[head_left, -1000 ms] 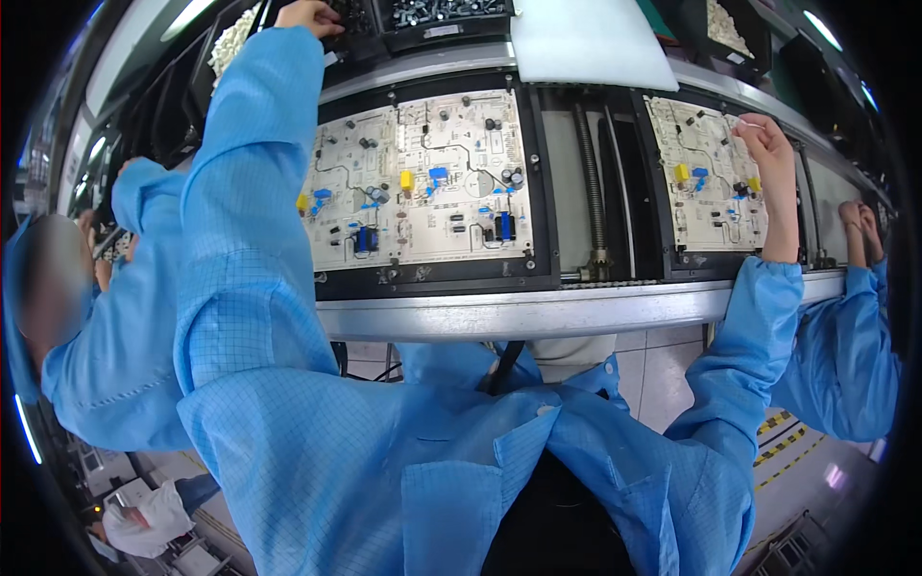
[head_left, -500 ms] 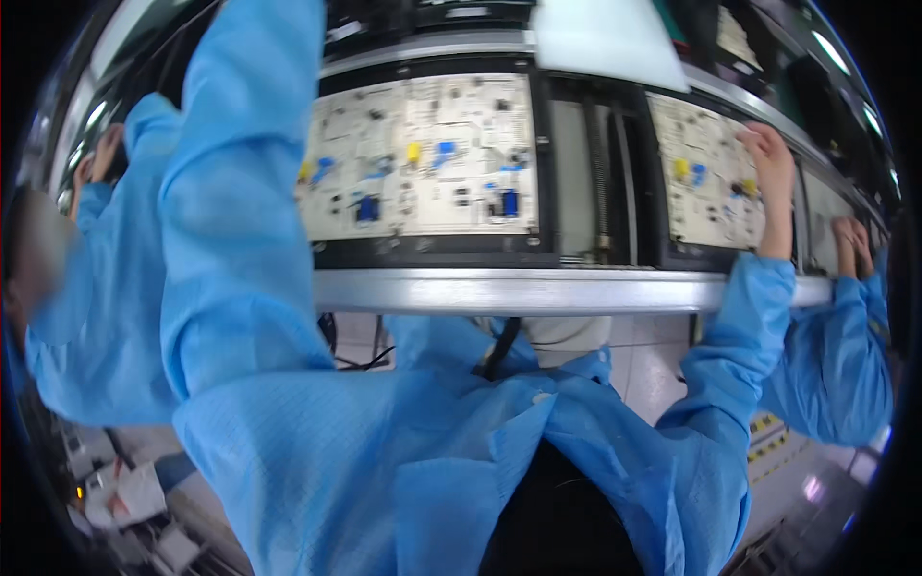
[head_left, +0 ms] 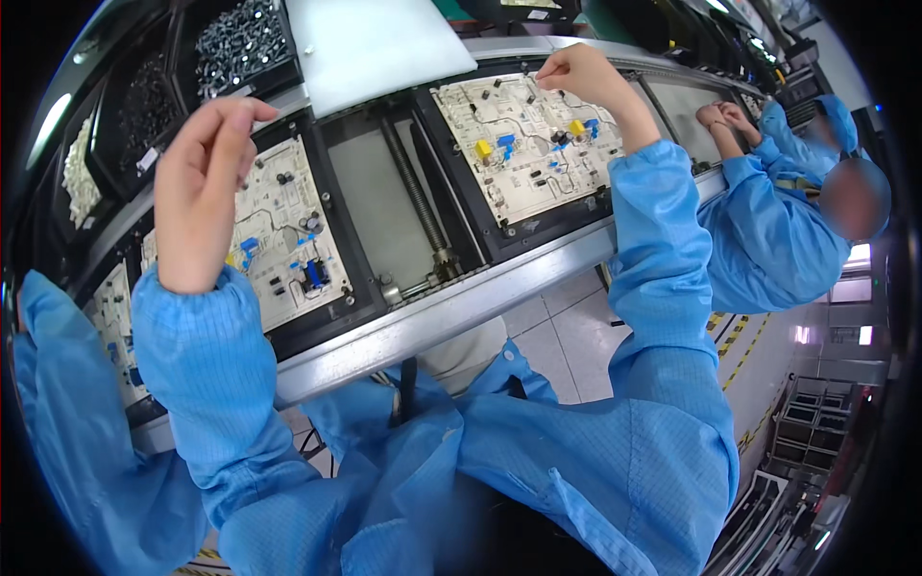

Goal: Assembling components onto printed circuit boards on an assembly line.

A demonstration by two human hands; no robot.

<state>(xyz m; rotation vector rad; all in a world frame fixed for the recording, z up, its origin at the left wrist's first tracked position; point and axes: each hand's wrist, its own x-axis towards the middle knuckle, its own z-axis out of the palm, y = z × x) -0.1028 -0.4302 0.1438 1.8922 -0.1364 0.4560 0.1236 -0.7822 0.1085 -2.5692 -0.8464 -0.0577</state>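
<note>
My left hand is over the left circuit board, its fingers curled and thumb against the index finger. Whatever may be in that pinch is too small to make out. Above the far edge of the right circuit board, my right hand is closed, its fingertips pressed together; what they hold, if anything, is hidden. Both boards are pale, carry yellow, blue and black components, and sit in black frames. Between them, a threaded rod runs across the gap.
A metal rail edges the line in front of me. Behind the boards lie a white sheet, a bin of dark small parts and a bin of white parts. At right sits a co-worker in a blue sleeve.
My view has turned to the right. My left hand, out of sight before, now shows above the left board with fingers pinched. My right hand stays over the right board, now at its far edge.
</note>
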